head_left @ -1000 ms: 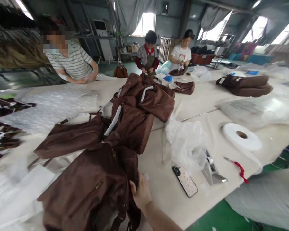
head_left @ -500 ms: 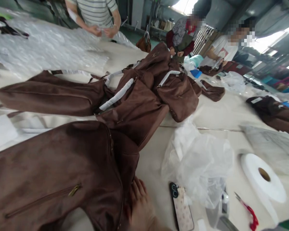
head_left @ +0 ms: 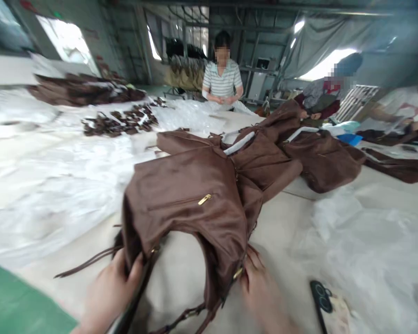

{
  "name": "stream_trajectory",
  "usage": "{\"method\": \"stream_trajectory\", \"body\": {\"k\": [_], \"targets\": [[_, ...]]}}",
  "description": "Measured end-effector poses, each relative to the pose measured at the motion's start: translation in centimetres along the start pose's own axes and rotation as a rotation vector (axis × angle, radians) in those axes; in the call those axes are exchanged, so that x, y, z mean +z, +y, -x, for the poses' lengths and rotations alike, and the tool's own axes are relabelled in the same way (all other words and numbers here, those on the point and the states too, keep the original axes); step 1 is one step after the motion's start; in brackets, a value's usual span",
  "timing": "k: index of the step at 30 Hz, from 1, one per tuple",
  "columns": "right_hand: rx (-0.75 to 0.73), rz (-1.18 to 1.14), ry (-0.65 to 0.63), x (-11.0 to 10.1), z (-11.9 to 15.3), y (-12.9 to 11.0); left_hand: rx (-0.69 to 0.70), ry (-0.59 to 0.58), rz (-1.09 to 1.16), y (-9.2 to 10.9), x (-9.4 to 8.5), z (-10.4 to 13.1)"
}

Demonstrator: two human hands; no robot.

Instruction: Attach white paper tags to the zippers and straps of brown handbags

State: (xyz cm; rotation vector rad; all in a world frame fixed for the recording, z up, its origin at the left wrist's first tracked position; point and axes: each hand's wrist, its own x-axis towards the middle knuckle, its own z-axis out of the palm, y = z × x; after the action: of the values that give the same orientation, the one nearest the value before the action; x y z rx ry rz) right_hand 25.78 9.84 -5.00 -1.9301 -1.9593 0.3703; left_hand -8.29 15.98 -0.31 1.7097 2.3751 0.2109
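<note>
A brown leather-look handbag [head_left: 184, 185] lies before me with its strap side towards me, a gold zip pull on its face. My left hand [head_left: 113, 285] is closed on the bag's near left corner, thumb on top, and a thin brown cord [head_left: 90, 262] trails out beside it. At the near right edge, by a gold fitting, my right hand [head_left: 259, 283] grips the bag's side; its fingertips are partly hidden. Between my hands a brown strap [head_left: 186, 315] hangs towards me. More brown bags [head_left: 264, 162] lie right behind this one.
On the right lie clear plastic bags [head_left: 365, 236] and a phone [head_left: 329, 306]. Plastic sheeting [head_left: 101, 185] covers the left, with brown straps [head_left: 121, 118] and stacked brown pieces [head_left: 80, 88] beyond. A co-worker in a striped shirt [head_left: 223, 79] stands opposite; others work at right.
My view has swung left and up. The handbag now lies more centrally, and my left hand has come into view holding its left corner. My right hand stays at its right side.
</note>
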Motion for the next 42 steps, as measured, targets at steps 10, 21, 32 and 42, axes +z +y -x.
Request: {"method": "stream_trajectory", "body": {"k": [10,21,32,42], "targets": [[-0.174,0.201,0.178,2.6,0.4,3.5,0.187,0.1,0.357,1.8,-3.5,3.3],[-0.093,0.06,0.108,2.3,0.0,7.6,0.271,-0.399,1.09,3.0,-10.0,12.3],[0.194,0.22,-0.162,-3.8,0.7,6.7,0.258,-0.585,0.782,-2.4,-2.3,17.0],[-0.212,0.062,0.286,-7.6,9.2,-4.4,0.516,0.226,-0.04,0.3,-8.6,16.6]]}}
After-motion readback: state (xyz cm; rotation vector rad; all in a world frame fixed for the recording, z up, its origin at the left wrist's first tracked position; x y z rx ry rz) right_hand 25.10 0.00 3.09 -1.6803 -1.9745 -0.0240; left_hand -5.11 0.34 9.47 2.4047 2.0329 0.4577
